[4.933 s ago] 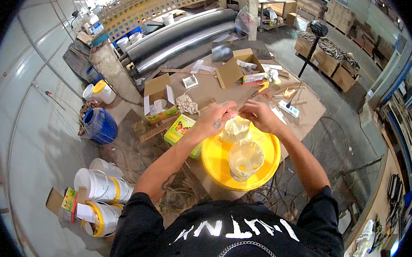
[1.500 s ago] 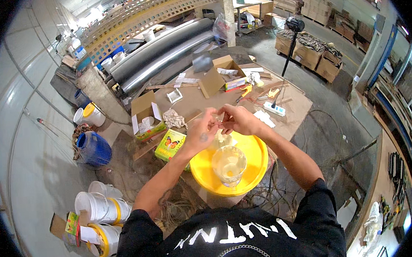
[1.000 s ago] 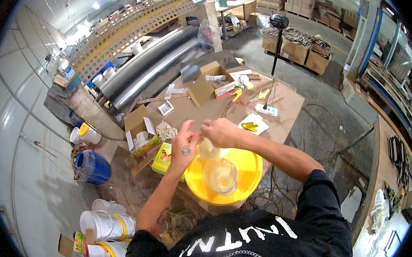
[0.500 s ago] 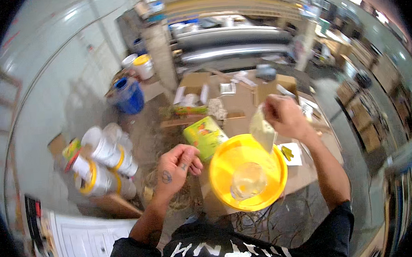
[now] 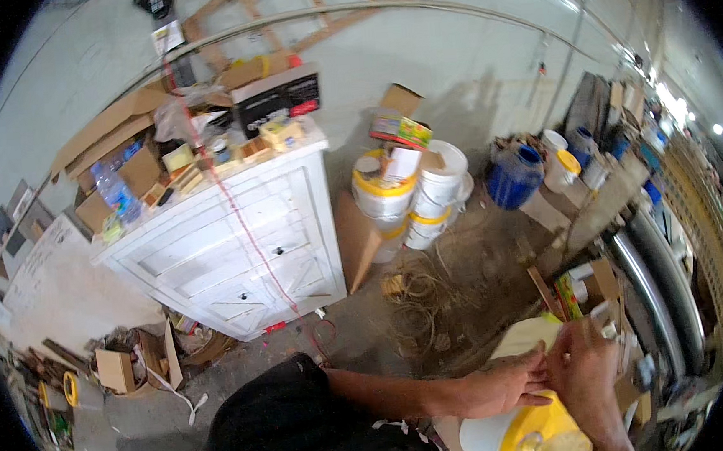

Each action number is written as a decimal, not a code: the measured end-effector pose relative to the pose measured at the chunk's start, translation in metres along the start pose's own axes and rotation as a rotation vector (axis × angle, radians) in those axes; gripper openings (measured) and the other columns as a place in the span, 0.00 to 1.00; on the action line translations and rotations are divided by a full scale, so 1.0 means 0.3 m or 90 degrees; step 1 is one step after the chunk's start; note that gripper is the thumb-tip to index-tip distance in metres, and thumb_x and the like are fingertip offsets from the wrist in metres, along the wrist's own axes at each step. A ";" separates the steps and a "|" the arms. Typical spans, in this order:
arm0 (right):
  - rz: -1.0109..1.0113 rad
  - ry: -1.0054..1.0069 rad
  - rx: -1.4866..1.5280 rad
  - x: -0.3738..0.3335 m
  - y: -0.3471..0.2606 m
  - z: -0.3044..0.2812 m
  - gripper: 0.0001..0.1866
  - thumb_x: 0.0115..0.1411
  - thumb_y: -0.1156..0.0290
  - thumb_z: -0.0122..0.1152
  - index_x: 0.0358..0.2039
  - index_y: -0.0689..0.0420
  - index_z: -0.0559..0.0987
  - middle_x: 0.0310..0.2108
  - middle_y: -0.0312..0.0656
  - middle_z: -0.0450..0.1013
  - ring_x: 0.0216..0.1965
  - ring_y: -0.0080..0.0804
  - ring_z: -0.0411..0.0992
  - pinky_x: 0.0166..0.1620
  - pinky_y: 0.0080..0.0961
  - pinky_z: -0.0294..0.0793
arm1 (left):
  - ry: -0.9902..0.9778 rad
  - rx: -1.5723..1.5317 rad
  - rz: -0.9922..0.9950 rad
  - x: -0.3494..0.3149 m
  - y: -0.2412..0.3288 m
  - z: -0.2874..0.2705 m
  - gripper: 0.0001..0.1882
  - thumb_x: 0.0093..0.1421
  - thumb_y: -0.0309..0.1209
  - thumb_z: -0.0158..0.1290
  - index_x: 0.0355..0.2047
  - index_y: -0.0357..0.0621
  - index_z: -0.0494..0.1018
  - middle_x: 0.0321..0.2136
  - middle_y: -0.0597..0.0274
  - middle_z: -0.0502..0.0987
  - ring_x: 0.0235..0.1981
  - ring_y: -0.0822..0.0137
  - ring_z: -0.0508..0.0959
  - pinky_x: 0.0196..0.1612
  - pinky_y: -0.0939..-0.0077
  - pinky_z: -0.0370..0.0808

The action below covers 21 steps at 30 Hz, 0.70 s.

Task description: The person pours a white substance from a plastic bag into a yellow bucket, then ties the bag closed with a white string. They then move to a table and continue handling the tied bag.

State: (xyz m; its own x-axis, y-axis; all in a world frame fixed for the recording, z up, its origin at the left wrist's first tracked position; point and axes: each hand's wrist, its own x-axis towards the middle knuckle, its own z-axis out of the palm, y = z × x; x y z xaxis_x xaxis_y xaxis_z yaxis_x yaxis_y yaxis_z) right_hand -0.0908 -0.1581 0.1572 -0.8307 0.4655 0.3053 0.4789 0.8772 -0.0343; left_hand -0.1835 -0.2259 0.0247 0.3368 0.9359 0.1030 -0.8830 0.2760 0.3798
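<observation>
A: Hand status?
B: Left hand (image 5: 503, 386) reaches in from the left, fingers partly extended, thumb side toward the other. Right hand (image 5: 585, 361) comes up from below, fingers bent in. Fingertips meet or nearly so; blurred. Can't tell if either grips anything.

A: What's at the fingers?
B: Pale yellowish piece (image 5: 522, 338), just past the left fingers on the side away from the body. Can't tell if it's held or only behind them.

A: Below the hands?
B: White bucket (image 5: 481, 442) with a yellow top (image 5: 550, 409), near and partly hidden by the right wrist. Translucent cup (image 5: 567, 448) on the yellow, beside that wrist, cut by the frame's dark rim.

A: Right of the hands?
B: Open carton (image 5: 604, 280) up and right, near. Shiny roller (image 5: 656, 301) farther right.

A: Above and left?
B: Cable coil (image 5: 421, 297) on the floor, up-left. Beyond it, stacked white pails (image 5: 438, 182) by the wall. Blue drum (image 5: 515, 177) well above the hands. White cabinet (image 5: 237, 242) far left, clutter on top, including a clear bottle (image 5: 116, 192).
</observation>
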 end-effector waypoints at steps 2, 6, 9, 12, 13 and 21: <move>-0.120 0.007 -0.017 0.109 -0.126 0.133 0.09 0.51 0.70 0.59 0.28 0.58 0.69 0.26 0.45 0.67 0.24 0.45 0.72 0.25 0.42 0.69 | -0.021 -0.049 0.099 -0.140 0.133 -0.060 0.34 0.64 0.60 0.37 0.60 0.50 0.59 0.56 0.68 0.66 0.58 0.66 0.65 0.62 0.64 0.60; -0.174 -0.040 0.132 0.314 -0.450 0.363 0.10 0.53 0.68 0.60 0.27 0.57 0.69 0.24 0.44 0.67 0.19 0.44 0.70 0.20 0.37 0.69 | 0.053 -0.130 0.139 -0.474 0.333 -0.247 0.28 0.66 0.56 0.39 0.58 0.54 0.61 0.58 0.71 0.63 0.58 0.67 0.63 0.62 0.64 0.60; -0.185 -0.036 0.255 0.416 -0.711 0.529 0.09 0.51 0.71 0.64 0.27 0.58 0.72 0.23 0.44 0.70 0.20 0.43 0.72 0.22 0.35 0.69 | 0.089 -0.173 0.239 -0.733 0.436 -0.373 0.21 0.68 0.51 0.39 0.52 0.53 0.66 0.48 0.68 0.72 0.52 0.67 0.70 0.58 0.63 0.63; -0.276 -0.052 0.278 0.474 -0.922 0.725 0.08 0.53 0.70 0.60 0.31 0.58 0.72 0.26 0.43 0.68 0.20 0.42 0.72 0.19 0.36 0.70 | 0.189 -0.166 0.290 -0.964 0.444 -0.561 0.20 0.69 0.49 0.39 0.48 0.48 0.69 0.47 0.65 0.74 0.52 0.65 0.72 0.57 0.61 0.65; -0.313 -0.070 0.288 0.495 -0.989 0.766 0.08 0.53 0.70 0.60 0.32 0.57 0.72 0.27 0.43 0.68 0.20 0.42 0.72 0.19 0.36 0.70 | 0.245 -0.101 0.326 -1.025 0.397 -0.688 0.21 0.69 0.49 0.39 0.49 0.47 0.69 0.48 0.64 0.74 0.52 0.64 0.72 0.57 0.61 0.65; -0.595 -0.119 0.299 0.571 -1.370 0.882 0.10 0.53 0.72 0.56 0.35 0.58 0.70 0.33 0.44 0.68 0.30 0.41 0.74 0.26 0.35 0.75 | 0.410 -0.323 0.546 -1.419 0.517 -0.544 0.22 0.70 0.42 0.37 0.53 0.36 0.65 0.50 0.53 0.72 0.52 0.60 0.72 0.57 0.61 0.67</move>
State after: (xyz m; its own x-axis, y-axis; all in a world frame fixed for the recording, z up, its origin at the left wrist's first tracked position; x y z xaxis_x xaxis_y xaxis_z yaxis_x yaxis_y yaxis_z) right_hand -0.5050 -0.4076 -0.0281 -0.8615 -0.4415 0.2509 -0.4970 0.8346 -0.2377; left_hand -0.5171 -0.5457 -0.1103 -0.5271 0.7548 -0.3904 -0.8172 -0.5762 -0.0107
